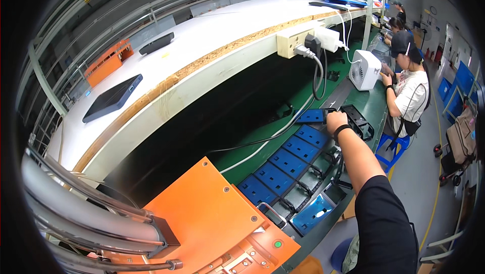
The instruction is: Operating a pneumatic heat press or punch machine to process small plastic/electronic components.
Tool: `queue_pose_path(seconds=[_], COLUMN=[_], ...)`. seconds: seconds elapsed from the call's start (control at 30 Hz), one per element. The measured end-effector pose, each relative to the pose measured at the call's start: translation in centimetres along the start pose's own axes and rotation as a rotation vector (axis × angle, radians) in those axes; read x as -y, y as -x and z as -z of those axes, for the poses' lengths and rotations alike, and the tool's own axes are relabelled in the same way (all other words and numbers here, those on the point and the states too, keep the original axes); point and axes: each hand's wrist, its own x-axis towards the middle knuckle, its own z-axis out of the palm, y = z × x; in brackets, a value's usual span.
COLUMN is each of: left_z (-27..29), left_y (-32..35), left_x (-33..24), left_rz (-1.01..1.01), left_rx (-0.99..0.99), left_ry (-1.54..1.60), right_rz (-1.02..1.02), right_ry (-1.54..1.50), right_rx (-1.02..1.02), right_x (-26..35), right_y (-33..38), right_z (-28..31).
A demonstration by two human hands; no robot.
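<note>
My right hand (337,121), with a black band at its wrist, reaches far along the green bench. Its fingers are curled closed at the black end of a flat blue panel (309,116); what they grip is mostly hidden. Just beyond the hand lies a black plastic frame (356,121). Toward me runs a row of several blue panels (288,162) with square cutouts and black fittings at their right ends. Nearest is a shiny blue panel (311,214) beside an orange fixture (209,208) with a metal handle. My left hand is out of view.
A white shelf (212,36) overhangs the bench, bearing a dark blue box-shaped device (112,98) and an orange block (108,62). Cables hang from a power socket (294,43) on its edge. Beyond my hand stand a white fan (365,70) and a seated person (408,84). Metal cylinders (91,213) lie at lower left.
</note>
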Motion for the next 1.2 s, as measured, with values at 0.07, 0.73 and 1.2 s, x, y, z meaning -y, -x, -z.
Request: queue_pose_path(seconds=[0.07, 0.73, 1.2], left_z=[-0.4, 6.7, 0.3], left_y=[-0.6, 7.3, -0.7], left_x=[-0.5, 19.6, 0.0], left_rz=[-0.045, -0.176, -0.302], left_rx=[-0.001, -0.018, -0.056], left_ry=[-0.045, -0.887, -0.189], right_rz=[0.013, 0.091, 0.122], right_ry=[-0.055, -0.343, -0.582], right_rx=[-0.006, 0.286, 0.172], right_x=[0.0, -6.5, -8.4], right_y=[-0.6, 6.3, 11.3], right_z=[0.3, 1.0, 0.9])
